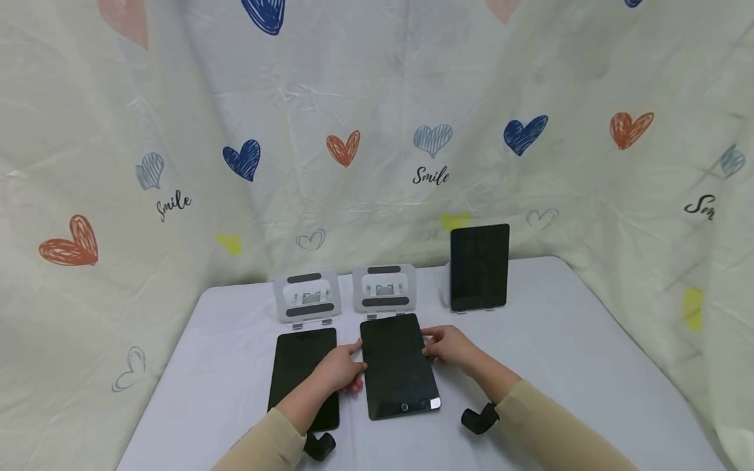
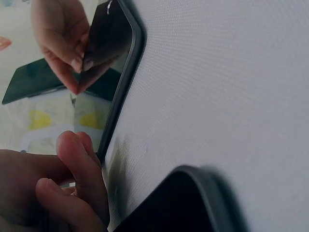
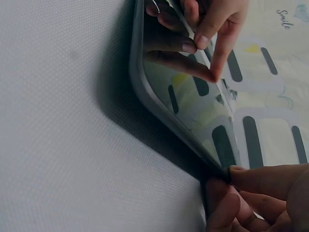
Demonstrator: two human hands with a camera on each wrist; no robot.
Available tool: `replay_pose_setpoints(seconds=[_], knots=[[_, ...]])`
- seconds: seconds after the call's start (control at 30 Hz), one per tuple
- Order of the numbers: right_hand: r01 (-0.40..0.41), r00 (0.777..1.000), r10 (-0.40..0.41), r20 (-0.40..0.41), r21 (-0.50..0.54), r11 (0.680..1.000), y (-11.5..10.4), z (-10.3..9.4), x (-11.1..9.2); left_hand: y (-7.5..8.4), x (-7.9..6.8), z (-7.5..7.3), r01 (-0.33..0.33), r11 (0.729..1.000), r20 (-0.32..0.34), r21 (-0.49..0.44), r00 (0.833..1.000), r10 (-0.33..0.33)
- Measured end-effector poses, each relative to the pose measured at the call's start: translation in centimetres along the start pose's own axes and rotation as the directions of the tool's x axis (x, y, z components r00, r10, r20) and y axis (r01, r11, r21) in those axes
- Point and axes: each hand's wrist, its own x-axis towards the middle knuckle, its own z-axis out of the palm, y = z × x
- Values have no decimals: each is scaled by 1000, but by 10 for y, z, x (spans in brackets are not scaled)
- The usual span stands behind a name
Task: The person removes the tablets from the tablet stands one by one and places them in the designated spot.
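Both hands grip a black tablet [image 1: 397, 366], one at each long side, with its screen up and its home button toward the person. On its left edge is my left hand [image 1: 338, 368], which reaches across a second black tablet [image 1: 297, 360] lying flat on the table. My right hand [image 1: 448, 347] pinches the opposite edge, thumb above and fingers below in the right wrist view. There, the held tablet's edge [image 3: 164, 113] stands off the white cloth, with a shadow under it. Its far end is close to the base of the middle stand [image 1: 385, 301].
A white stand [image 1: 309, 309] with dark pads stands at the back left, behind the flat tablet. At the back right a third tablet [image 1: 480, 268] leans upright on a stand. Behind the white table [image 1: 559, 340] hangs a curtain [image 1: 377, 209] printed with hearts.
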Motion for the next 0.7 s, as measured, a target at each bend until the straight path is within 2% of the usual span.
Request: replay_pose_setpoints(seconds=[0.23, 0.43, 0.7], knots=[[3, 1000, -3, 6, -91, 996, -4, 0, -3, 1, -4, 4, 17, 1000, 0, -15, 1000, -17], [-29, 999, 31, 10, -160, 987, -6, -1, -1, 0, -5, 7, 13, 1000, -15, -23, 1000, -13], [-34, 999, 39, 21, -201, 979, -5, -1, 4, -3, -4, 8, 29, 999, -16, -29, 999, -29]])
